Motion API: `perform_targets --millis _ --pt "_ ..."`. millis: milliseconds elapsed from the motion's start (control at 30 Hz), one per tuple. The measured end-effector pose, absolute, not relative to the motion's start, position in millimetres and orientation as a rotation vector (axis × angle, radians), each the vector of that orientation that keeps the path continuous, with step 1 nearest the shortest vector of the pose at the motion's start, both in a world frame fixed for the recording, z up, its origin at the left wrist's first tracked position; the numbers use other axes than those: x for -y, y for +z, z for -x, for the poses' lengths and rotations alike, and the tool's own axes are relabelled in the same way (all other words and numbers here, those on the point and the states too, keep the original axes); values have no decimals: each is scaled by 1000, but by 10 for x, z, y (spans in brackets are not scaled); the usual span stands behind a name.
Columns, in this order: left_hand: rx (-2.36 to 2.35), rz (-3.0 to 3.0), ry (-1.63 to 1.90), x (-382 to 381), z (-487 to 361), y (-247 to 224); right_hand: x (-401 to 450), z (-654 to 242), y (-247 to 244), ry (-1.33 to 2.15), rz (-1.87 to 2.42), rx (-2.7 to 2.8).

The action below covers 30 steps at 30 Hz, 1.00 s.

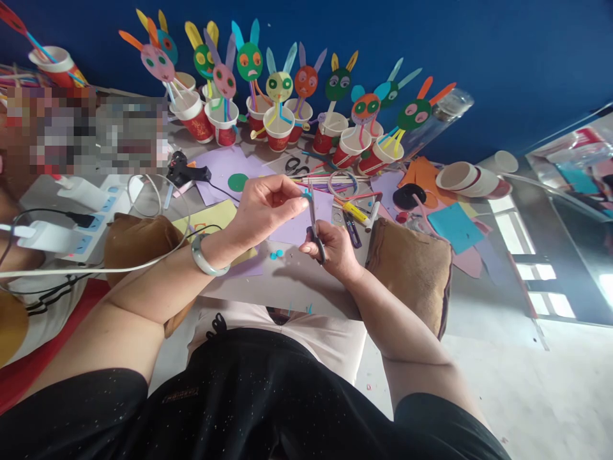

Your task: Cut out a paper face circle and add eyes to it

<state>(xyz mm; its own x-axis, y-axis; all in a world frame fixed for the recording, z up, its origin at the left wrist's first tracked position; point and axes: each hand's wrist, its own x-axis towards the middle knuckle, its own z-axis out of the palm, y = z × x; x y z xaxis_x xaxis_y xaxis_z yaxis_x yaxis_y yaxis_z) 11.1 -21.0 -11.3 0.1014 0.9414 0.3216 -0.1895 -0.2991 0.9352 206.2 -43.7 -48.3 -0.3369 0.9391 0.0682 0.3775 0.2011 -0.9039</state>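
My left hand (271,207) pinches a small blue paper piece (306,195) between thumb and fingertips, above the purple paper on the table. In my right hand (335,249) is a pair of scissors (313,223), its fingers in the dark handles and its blades pointing up beside the blue piece. Whether the blades touch the paper is too small to tell. Below my hands, small blue paper cutouts (276,254) lie on the table (287,281). A green paper circle (238,183) rests on purple paper (218,169) behind my left hand.
Red-and-white paper cups (280,131) holding paper animal heads line the back. A glue gun (186,171) and a power strip (98,220) with cables are at left. A yellow glue tube (355,213), a brown cushion (409,271) and stacked cups (472,179) are at right.
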Motion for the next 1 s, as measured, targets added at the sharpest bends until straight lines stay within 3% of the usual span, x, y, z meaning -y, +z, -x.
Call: perform_targets --millis 1000 --pt "-822 -1367 1393 231 -152 -119 448 -2076 -454 1118 1211 1827"
